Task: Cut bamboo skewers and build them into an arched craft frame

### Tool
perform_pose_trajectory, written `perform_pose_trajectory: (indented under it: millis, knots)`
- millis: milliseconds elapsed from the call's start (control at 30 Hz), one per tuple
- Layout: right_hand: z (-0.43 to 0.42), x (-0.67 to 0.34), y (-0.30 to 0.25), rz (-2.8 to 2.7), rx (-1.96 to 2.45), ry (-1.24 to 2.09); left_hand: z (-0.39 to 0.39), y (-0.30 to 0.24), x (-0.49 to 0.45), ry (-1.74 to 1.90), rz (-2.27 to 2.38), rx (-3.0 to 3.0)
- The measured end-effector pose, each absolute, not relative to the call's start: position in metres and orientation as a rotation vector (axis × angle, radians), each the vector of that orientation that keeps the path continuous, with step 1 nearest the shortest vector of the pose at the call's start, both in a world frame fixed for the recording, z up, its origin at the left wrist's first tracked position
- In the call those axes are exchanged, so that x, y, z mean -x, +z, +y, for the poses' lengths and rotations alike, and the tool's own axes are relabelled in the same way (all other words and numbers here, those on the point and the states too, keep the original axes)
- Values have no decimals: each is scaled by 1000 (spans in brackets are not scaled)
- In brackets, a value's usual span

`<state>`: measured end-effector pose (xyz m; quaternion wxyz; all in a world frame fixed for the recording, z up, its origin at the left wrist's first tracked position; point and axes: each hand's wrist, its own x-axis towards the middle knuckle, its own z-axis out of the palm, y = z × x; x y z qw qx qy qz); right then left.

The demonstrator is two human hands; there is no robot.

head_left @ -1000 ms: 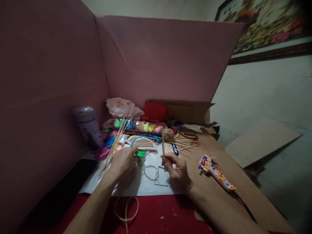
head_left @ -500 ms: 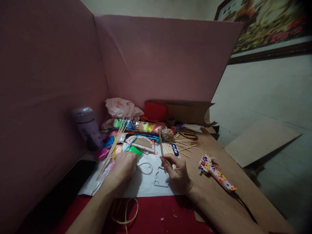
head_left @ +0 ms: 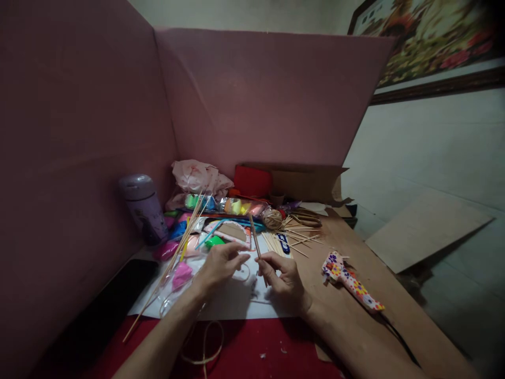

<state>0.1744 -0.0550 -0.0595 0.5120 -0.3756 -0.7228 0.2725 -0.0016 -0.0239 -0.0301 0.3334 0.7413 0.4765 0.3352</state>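
Observation:
My right hand (head_left: pixel 282 276) pinches thin brown sticks (head_left: pixel 255 237) that stand nearly upright and lean to the left. Close beside it on the left is my left hand (head_left: pixel 224 266), its thumb and fingers apart and nothing visible between them. Beneath both hands lies a white sheet (head_left: pixel 232 305), with small thin pieces partly hidden under the right hand. A pale cord (head_left: pixel 213 359) hangs in a loop over the red cloth below my left forearm. Long bamboo skewers (head_left: pixel 173 263) lie slanted left of my left hand, near a pink clay lump (head_left: pixel 182 275) in clear plastic.
A flowered glue gun (head_left: pixel 351 281) with a black cable lies at the right. Behind the hands are a blue cutter (head_left: pixel 283 243), loose skewers (head_left: pixel 303 237), a twine ball (head_left: pixel 272 217) and bagged clay (head_left: pixel 236 205). A purple bottle (head_left: pixel 145 210) stands at the left.
My left hand has moved right from the skewers toward my right hand, and its fingers have opened. The sticks in my right hand tilt more to the left.

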Motion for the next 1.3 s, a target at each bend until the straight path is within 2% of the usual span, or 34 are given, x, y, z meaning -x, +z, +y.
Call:
perform_pose_trajectory:
  millis: [200,767,1067,1200,1300]
  knots:
    - [-58,-170,-57,-1764,889,825,-35,-34,-16,1021,904,-1552]
    - [-55,-167,-62,-1743,909,845,-36,-33,-16,1082,932,-1414]
    - [-53,-169,-68,-1707,910,1018,-34,-36,-15,1038,866,-1387]
    - [-54,-169,-66,-1732,893,938,-35,-35,-15,1082,856,-1415]
    - [-55,-169,-62,-1736,873,748,-37,-32,-14,1236,850,-1479]
